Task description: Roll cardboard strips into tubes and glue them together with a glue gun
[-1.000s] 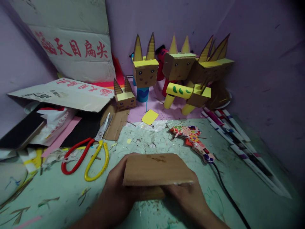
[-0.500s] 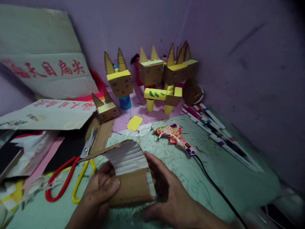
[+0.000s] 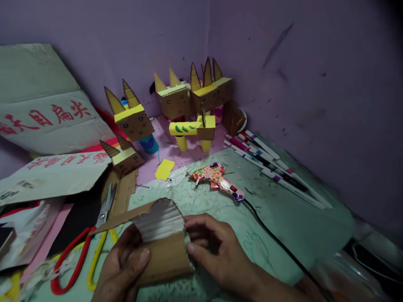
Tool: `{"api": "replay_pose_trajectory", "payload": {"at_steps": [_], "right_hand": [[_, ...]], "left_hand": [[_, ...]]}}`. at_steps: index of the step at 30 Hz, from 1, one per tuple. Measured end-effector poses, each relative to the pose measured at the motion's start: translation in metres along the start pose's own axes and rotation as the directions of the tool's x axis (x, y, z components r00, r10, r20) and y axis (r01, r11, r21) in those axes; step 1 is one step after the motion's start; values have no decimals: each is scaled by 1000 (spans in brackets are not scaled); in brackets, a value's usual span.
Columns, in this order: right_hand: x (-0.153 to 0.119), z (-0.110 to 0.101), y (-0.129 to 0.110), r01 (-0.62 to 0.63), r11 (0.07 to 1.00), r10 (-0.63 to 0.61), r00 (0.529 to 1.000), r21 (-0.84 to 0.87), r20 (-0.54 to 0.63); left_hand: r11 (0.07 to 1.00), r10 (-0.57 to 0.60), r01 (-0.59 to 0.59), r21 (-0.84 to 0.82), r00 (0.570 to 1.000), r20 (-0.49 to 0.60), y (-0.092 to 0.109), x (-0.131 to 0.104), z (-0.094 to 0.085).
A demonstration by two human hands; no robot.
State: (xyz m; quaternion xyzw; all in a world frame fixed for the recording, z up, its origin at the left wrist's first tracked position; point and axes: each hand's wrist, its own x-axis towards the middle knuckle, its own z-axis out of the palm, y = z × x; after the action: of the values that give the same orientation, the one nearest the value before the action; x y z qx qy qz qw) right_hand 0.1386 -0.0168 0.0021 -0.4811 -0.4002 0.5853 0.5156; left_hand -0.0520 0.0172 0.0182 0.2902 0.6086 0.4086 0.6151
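Observation:
A bent piece of brown cardboard [image 3: 166, 260], with a pale ridged inner face and a long narrow strip running off to the left, is between my hands. My left hand [image 3: 124, 264] grips its left side, thumb lying across the front panel. At the right edge, my right hand [image 3: 217, 251] pinches the cardboard between thumb and fingers. Beyond it on the table rests a floral-patterned glue gun [image 3: 217, 180] with a black cord. Scissors [image 3: 102, 226] with one red and one yellow handle lie left of my left hand, partly under the strip.
Cardboard figures with pointed ears [image 3: 132, 121] stand at the back by the wall. A yellow four-legged figure [image 3: 189, 130] and a yellow paper piece [image 3: 165, 169] are before them. Marker pens [image 3: 270, 167] lie at the right. Folded printed cardboard [image 3: 53, 172] fills the left.
My right hand has closed from a loose spread onto the cardboard's right edge. The cardboard sits slightly lower and further left in view. The camera view has turned to the right.

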Motion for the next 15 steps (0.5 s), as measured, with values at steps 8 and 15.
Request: {"api": "replay_pose_trajectory", "payload": {"at_steps": [8,15], "right_hand": [[2,-11,1,123,957,-149,986,-262,-80],[1,-18,1,180,885,-180,983,-430,39]], "left_hand": [[927,158,-94,364,976,-149,-17,-13,7],[928,185,-192,320,981,53,-7,-19,12]]}}
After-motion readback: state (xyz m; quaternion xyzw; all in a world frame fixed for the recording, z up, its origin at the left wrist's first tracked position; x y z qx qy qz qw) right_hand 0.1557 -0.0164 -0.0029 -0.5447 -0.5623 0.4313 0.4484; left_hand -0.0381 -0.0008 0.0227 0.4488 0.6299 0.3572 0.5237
